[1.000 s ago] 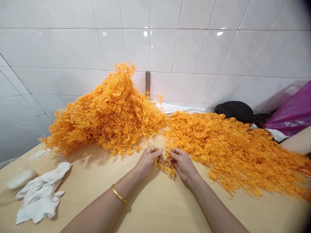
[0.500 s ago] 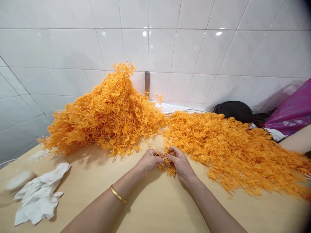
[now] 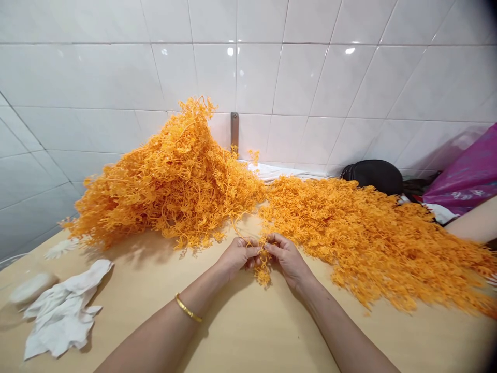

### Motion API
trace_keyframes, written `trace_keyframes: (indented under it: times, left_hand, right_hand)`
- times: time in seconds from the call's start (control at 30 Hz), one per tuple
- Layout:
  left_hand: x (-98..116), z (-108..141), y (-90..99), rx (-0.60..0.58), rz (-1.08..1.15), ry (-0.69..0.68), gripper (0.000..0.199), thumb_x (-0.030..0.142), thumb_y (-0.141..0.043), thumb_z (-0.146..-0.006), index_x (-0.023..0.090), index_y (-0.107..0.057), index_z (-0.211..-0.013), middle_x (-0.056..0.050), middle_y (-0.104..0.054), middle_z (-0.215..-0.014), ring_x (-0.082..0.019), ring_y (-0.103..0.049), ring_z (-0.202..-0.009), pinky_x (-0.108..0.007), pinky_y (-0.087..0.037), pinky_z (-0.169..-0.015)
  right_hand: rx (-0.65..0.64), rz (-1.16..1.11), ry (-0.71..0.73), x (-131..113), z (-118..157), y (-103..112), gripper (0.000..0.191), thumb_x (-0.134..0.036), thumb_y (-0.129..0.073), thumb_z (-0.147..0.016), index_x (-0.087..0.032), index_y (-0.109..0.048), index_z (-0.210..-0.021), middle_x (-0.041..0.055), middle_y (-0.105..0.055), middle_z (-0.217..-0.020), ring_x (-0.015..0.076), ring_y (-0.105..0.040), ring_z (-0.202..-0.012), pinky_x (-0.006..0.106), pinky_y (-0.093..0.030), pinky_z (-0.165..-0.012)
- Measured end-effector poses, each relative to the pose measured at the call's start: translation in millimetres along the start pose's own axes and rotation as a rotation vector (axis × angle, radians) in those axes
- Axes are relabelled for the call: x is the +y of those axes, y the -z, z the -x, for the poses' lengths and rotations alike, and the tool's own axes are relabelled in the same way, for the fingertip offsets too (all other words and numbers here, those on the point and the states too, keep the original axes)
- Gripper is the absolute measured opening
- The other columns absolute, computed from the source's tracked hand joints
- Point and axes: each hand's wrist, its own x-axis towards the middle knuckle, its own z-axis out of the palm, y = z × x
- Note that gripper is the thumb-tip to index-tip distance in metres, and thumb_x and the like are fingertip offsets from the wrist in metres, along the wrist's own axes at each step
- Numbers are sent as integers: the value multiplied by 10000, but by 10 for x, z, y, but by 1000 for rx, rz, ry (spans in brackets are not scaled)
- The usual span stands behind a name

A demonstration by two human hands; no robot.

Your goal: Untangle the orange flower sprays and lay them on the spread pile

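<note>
Between my hands is an orange artificial flower sprig [image 3: 263,272], its frilly head hanging below my fingers and a thin stem curving up behind. My left hand [image 3: 239,255], with a gold bangle on the wrist, pinches the stem. My right hand [image 3: 288,259] pinches the same sprig from the other side, thumb and fingertips close to the left ones. My fingers partly cover the point where they meet. Just beyond, a tall heap of orange sprigs [image 3: 166,181] rises at the left, and a flatter spread of them [image 3: 373,238] covers the right.
On the table [image 3: 155,311], a crumpled white cloth [image 3: 66,311] lies at the left beside a pale rounded object [image 3: 33,288]. A black case [image 3: 373,176] and a purple bag [image 3: 466,173] stand at the back right. Another person's arm [image 3: 471,223] reaches in there. Behind is a tiled wall [image 3: 256,77].
The hanging sprig head has shifted slightly left and turned between my fingers. Both hands stay almost in place. The other person's arm has moved slightly at the right edge.
</note>
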Motion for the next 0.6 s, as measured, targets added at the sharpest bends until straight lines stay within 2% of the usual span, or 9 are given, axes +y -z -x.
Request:
trace_keyframes:
  times: [0.17, 0.3, 0.47, 0.6]
  left_hand:
    - [23, 22, -47, 23, -92, -5, 164, 136, -557, -599, 141, -471, -460, 39, -398, -329, -28, -239, -269, -216, -123, -347]
    - [-9, 20, -85, 27, -87, -56, 104, 82, -548, -567, 137, -502, -492, 55, -379, -339, -29, -258, -299, -209, -159, -371]
    - [-28, -2, -50, -39, -24, -115, 131, 118, -593, -560, 122, -506, -462, 44, -390, -367, -36, -315, -355, -197, -194, -397]
    - [-6, -33, -17, -81, 149, -96, 105, 149, -645, -541, 106, -549, -530, 22, -463, -438, -42, -375, -396, -185, -255, -412]
  right_hand:
    - [-85, 52, -14, -42, 37, -31, 248, -330, -652, -627, -177, -565, -801, -7, -608, -643, 120, -546, -540, 238, -403, -531]
    - [-103, 130, 41, -5, 23, -30, 224, -359, -630, -649, -172, -596, -767, -3, -599, -622, 132, -550, -563, 248, -413, -539]
    - [9, 13, -18, 57, -34, -18, 214, -342, -667, -592, -165, -547, -604, -25, -532, -487, 107, -487, -456, 218, -367, -437]
    - [112, -172, -56, 25, -53, -58, 235, -303, -699, -532, -164, -526, -610, -43, -501, -457, 68, -406, -373, 182, -272, -346]
